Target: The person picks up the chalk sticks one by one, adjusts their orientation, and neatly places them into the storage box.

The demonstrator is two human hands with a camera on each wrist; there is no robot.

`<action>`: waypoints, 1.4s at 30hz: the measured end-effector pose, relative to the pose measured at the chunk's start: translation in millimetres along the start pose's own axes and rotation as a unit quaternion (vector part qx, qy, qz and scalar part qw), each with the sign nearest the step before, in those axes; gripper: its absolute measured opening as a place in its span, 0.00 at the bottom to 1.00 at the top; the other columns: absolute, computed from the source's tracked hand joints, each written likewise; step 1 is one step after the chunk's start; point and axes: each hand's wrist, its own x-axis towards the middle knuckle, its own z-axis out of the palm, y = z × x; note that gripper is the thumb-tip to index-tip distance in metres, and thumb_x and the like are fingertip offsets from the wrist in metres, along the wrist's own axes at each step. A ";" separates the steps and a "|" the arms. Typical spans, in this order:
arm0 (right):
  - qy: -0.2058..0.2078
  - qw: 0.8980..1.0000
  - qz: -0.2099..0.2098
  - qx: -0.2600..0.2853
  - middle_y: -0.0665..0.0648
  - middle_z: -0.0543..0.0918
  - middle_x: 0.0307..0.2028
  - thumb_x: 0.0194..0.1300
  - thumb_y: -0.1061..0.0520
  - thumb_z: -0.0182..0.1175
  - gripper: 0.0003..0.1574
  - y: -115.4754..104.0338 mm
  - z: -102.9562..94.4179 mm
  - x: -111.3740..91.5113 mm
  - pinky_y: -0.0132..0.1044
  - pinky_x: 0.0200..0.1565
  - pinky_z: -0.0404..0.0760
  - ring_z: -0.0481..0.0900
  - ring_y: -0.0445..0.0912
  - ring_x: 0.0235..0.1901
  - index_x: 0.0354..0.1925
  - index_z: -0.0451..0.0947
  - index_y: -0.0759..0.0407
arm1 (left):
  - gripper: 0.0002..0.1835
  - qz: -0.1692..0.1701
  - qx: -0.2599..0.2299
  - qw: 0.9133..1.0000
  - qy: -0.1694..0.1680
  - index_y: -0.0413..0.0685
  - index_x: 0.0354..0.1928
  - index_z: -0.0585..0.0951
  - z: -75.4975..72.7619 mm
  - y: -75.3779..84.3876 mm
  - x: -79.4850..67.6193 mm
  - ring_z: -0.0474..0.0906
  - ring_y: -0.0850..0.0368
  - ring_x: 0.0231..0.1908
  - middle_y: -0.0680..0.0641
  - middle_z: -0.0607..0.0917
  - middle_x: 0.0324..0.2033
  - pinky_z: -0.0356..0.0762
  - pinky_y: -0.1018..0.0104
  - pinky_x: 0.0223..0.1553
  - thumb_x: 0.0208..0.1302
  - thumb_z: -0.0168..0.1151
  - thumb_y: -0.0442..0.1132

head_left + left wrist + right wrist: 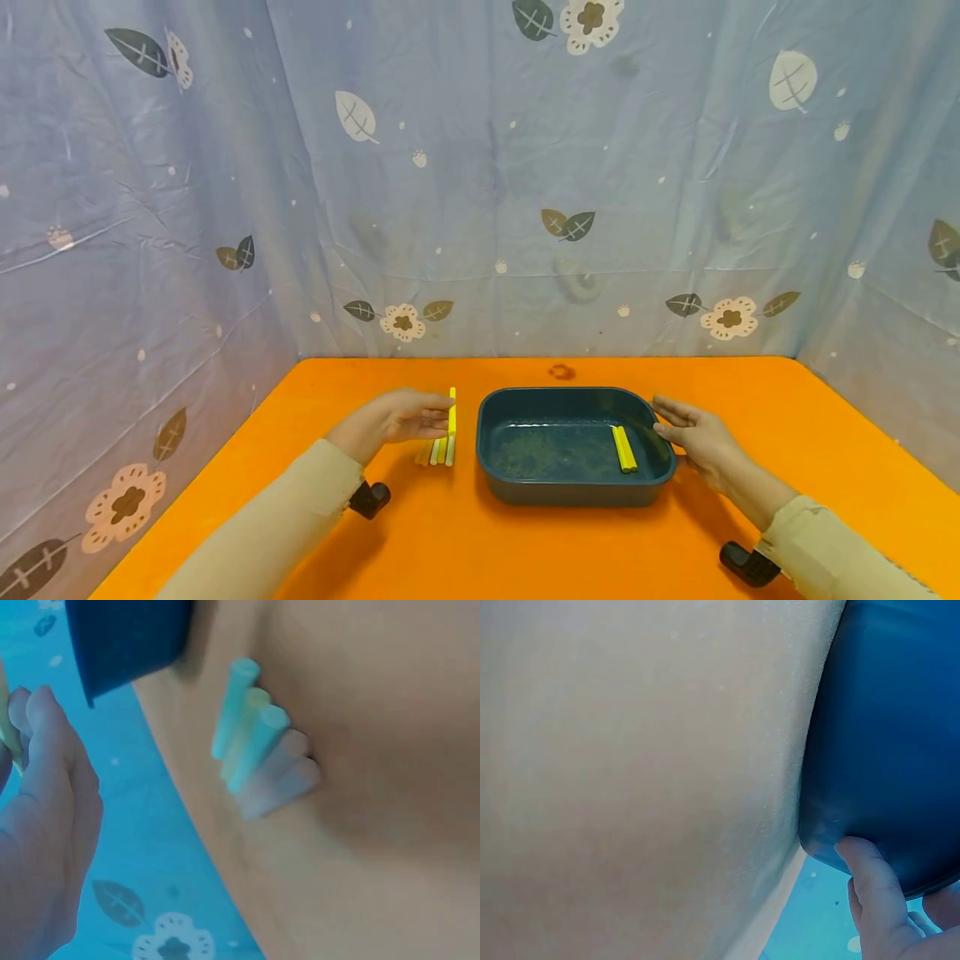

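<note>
My left hand pinches an upright yellow chalk stick between thumb and fingers, just left of a dark blue-green tub. Below that hand, a row of several chalk sticks in white, yellow and orange lies side by side on the table; the left wrist view has these chalks fanned close together. Two yellow chalk sticks lie together inside the tub, toward its right end. At the tub's right end is my right hand, its fingers fairly straight; one fingertip touches the outer wall.
The orange table ends at the back against a blue patterned curtain, which also hangs along both sides. Black wrist devices sit under both forearms. A reddish stain marks the table behind the tub.
</note>
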 end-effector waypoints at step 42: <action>-0.008 1.000 0.007 0.015 0.70 0.45 0.73 0.76 0.64 0.45 0.38 -6.0 -0.8 2.0 0.38 0.42 0.80 0.51 0.69 0.68 0.75 0.39 0.68 | 0.07 -0.090 0.123 0.981 -0.122 0.39 0.36 0.74 97.1 77.2 54.5 0.73 0.57 0.26 0.47 0.72 0.24 0.79 0.64 0.52 0.74 0.52 0.34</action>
